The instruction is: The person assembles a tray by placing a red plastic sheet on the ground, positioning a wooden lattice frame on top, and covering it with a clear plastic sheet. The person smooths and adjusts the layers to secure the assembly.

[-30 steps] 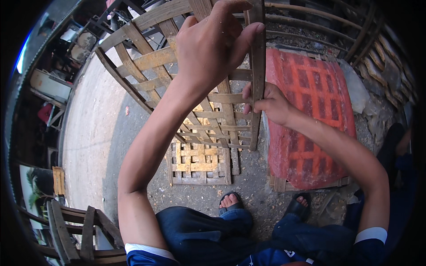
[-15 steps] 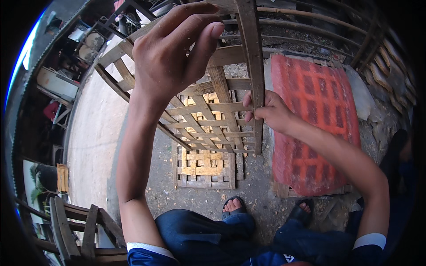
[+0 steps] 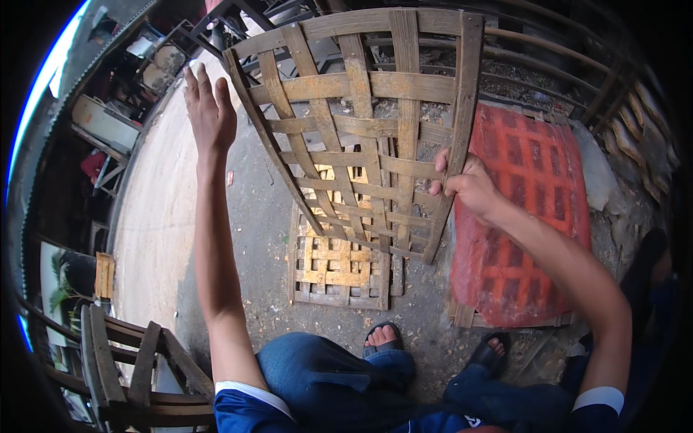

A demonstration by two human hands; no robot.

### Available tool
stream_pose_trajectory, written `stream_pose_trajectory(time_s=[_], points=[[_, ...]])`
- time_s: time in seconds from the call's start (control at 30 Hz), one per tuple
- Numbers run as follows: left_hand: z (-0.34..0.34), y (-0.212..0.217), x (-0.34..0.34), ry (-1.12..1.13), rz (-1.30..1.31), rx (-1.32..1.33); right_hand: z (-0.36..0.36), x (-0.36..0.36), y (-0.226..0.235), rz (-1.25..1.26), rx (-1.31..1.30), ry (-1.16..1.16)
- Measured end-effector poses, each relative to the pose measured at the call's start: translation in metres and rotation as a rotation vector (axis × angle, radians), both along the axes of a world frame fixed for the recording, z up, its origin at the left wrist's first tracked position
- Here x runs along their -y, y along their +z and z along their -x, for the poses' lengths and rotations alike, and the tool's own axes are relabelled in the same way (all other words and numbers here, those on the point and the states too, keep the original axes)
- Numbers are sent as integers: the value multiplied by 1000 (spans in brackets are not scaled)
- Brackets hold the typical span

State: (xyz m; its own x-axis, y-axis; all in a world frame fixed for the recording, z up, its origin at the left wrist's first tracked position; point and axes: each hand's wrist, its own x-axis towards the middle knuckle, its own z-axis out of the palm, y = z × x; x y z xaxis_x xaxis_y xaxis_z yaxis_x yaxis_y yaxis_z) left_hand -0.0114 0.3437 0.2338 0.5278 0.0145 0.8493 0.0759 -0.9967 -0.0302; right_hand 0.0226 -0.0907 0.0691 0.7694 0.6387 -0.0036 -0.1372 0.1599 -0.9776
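Upright before me stands a woven wooden lattice panel (image 3: 375,86) with a wooden frame. My right hand (image 3: 471,186) grips its right side bar, with fingers curled round the edge into the lattice. Left of the panel, my left hand (image 3: 211,115) is raised, its fingers stretched out and holding nothing. A gap separates it from the panel's left bar. Behind and below the panel, another lattice panel (image 3: 339,297) lies flat on the ground, partly hidden. To the right, a red translucent sheet (image 3: 520,216) covers further lattice lying on the floor.
Wooden rails (image 3: 548,54) run along the far right side. Split pale pieces (image 3: 628,133) hang or lean at the far right edge. A slatted wooden structure (image 3: 137,375) stands near my left elbow. Grey ground (image 3: 253,267) with scattered crumbs lies around my sandalled feet.
My left hand has come off the panel's upper part and moved left and lower, its fingers straightening. The panel has swung to face me more, its right edge shifting right with my right hand.
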Motion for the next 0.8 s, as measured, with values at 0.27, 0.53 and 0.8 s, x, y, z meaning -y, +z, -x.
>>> stream_pose_trajectory(time_s=[0.27, 0.53, 0.8], points=[[-15, 6, 145, -522, -338, 54, -4, 24, -1, 15, -41, -101], [1, -80, 201, -459, -552, -431, -4, 26, -7, -8, -63, -86], [-18, -19, 181, -309, -519, -110, -2, 38, -8, -4, -58, -116]])
